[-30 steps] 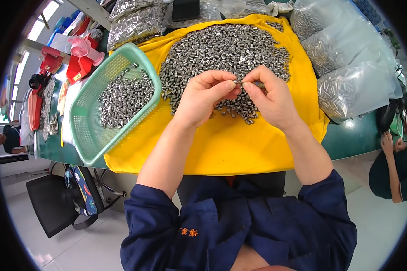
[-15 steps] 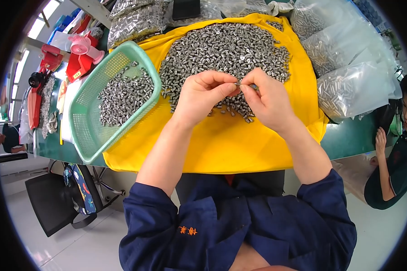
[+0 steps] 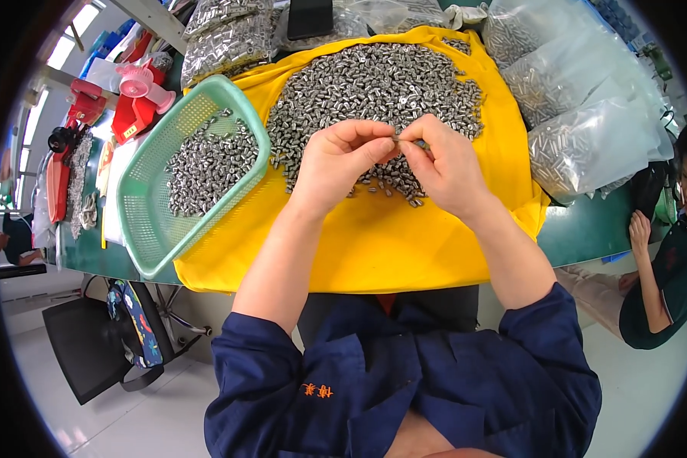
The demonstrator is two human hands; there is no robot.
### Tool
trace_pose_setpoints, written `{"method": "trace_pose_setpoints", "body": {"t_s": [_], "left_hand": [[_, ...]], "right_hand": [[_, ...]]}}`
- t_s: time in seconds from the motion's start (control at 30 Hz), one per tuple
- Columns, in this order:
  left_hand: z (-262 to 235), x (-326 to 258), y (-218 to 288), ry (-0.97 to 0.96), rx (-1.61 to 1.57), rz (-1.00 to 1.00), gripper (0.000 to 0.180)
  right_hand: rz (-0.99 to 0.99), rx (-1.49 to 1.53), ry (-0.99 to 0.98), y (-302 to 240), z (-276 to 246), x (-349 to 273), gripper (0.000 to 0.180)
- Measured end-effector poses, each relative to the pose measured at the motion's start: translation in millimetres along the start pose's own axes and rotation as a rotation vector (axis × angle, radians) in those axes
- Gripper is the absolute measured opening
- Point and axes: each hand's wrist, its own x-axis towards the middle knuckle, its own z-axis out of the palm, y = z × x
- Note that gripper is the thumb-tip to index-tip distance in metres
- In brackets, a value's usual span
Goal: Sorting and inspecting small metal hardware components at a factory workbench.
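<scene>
Over the near edge of a wide pile of small, shiny metal parts (image 3: pixel 374 84), my two hands meet fingertip to fingertip. My left hand (image 3: pixel 334 162) is closed in a pinch of thumb and forefinger. Opposite it, my right hand (image 3: pixel 444 166) pinches too. A small metal part (image 3: pixel 396 139) sits between the fingertips, mostly hidden by them. The pile lies on a yellow cloth (image 3: pixel 359 252). To the left, a light green plastic basket (image 3: pixel 141 210) rests partly on the cloth, tilted in view, with many similar metal parts (image 3: pixel 210 172) inside.
Clear plastic bags of metal parts (image 3: pixel 569 149) line the right side. More filled bags (image 3: pixel 229 46) and a black phone (image 3: pixel 310 19) lie at the back. A pink fan (image 3: pixel 139 80) and red bins (image 3: pixel 132 114) stand far left. A person (image 3: pixel 656 290) sits at right; a chair (image 3: pixel 91 343) stands lower left.
Both hands have shifted very slightly left in the picture, still pinching together. The whole view has moved a little. The person at the right has moved slightly.
</scene>
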Motion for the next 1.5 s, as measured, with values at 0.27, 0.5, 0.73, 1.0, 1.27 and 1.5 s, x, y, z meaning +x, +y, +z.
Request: {"method": "trace_pose_setpoints", "body": {"t_s": [0.27, 0.5, 0.73, 1.0, 1.27, 1.5], "left_hand": [[-3.0, -0.8, -1.9, 0.014, 0.020, 0.004, 0.013], [1.8, -4.9, 3.3, 0.008, -0.007, 0.010, 0.009], [-35.4, -33.4, 56.0, 0.453, 0.635, 0.375, 0.011], [-71.3, -67.7, 86.5, 0.713, 1.580, 0.668, 0.022], [-6.6, -36.8, 3.2, -0.153, 1.416, 0.362, 0.010], [0.1, -31.2, -1.0, -0.307, 1.615, 0.238, 0.010]], "right_hand": [[0.052, 0.068, -0.006, -6.3, -0.1, -0.7, 0.004], [-0.127, -0.038, 0.010, -3.1, -2.3, -0.8, 0.005], [0.027, 0.121, 0.219, 8.0, -14.5, 0.5, 0.004], [0.045, 0.150, 0.207, 9.9, -5.5, 5.1, 0.006], [0.047, 0.092, 0.217, 17.2, -6.0, 6.2, 0.007], [0.057, 0.088, 0.194, 12.5, -7.7, 2.1, 0.005]]}}
